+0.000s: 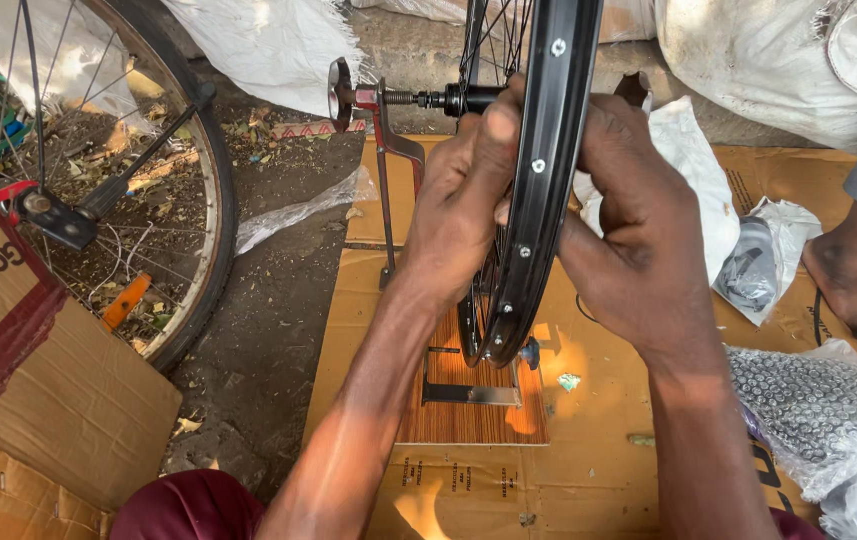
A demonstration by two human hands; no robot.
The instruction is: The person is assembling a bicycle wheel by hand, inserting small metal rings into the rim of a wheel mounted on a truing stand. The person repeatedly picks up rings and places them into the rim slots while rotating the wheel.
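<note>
Head camera, close, looking down

A second bicycle wheel with a pale rim and dark tyre stands at the upper left, over bare ground strewn with dry leaves. A black pedal on its crank shows through the spokes, and an orange reflector sits lower down. A brown cardboard box with a red band fills the lower left corner. White sacks lie along the top edge. A clear plastic scrap lies on the dirt just beside the flattened cardboard sheet's left edge. At the sheet's right edge rest a bag of small metal parts and another person's foot.
</note>
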